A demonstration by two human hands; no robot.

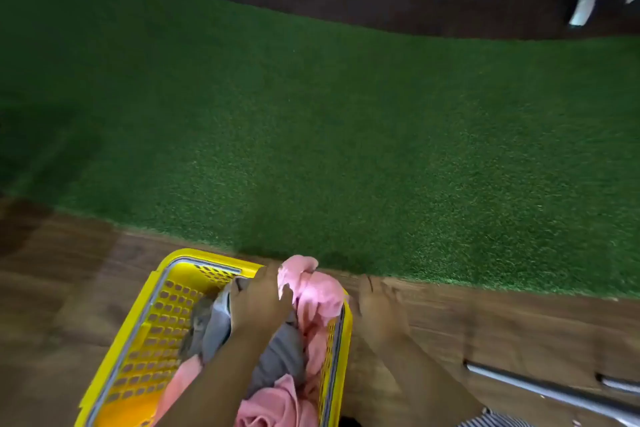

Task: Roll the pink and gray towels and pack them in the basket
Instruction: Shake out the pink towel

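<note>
Your left hand pinches a pink towel at the far right rim of the yellow basket, bottom centre, gray towel beneath it, while your blurred right hand, grip indeterminable, lies just right on wooden floor bordering open green turf.

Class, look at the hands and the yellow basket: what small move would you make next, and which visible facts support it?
Probably lift the pink towel out onto the floor to roll it. The left hand already grips its bunched end at the basket rim, and both it and the gray towel lie crumpled, not rolled. The right hand is blurred beside the basket, apparently holding nothing.
</note>
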